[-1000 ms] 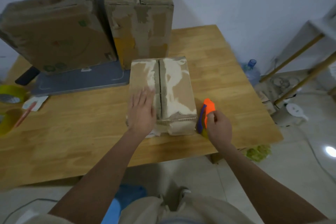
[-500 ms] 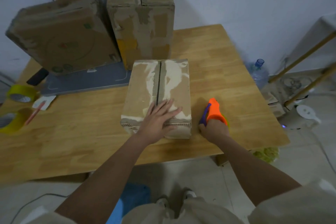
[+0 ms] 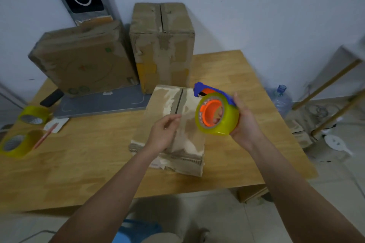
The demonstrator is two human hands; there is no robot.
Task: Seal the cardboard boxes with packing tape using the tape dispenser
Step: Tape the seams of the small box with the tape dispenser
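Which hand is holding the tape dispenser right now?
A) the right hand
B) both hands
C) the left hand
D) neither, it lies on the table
A: the right hand grips the tape dispenser in the air, while the left hand hovers beside it, holding nothing.

The near cardboard box [image 3: 173,130] is matt brown card, its top scuffed to pale, rough patches — corrugated edge showing at the near end. The tape dispenser [image 3: 215,112] is glossy orange and blue plastic, wrapped in shiny yellowish tape. The table [image 3: 79,163] is smooth light wood with visible grain.
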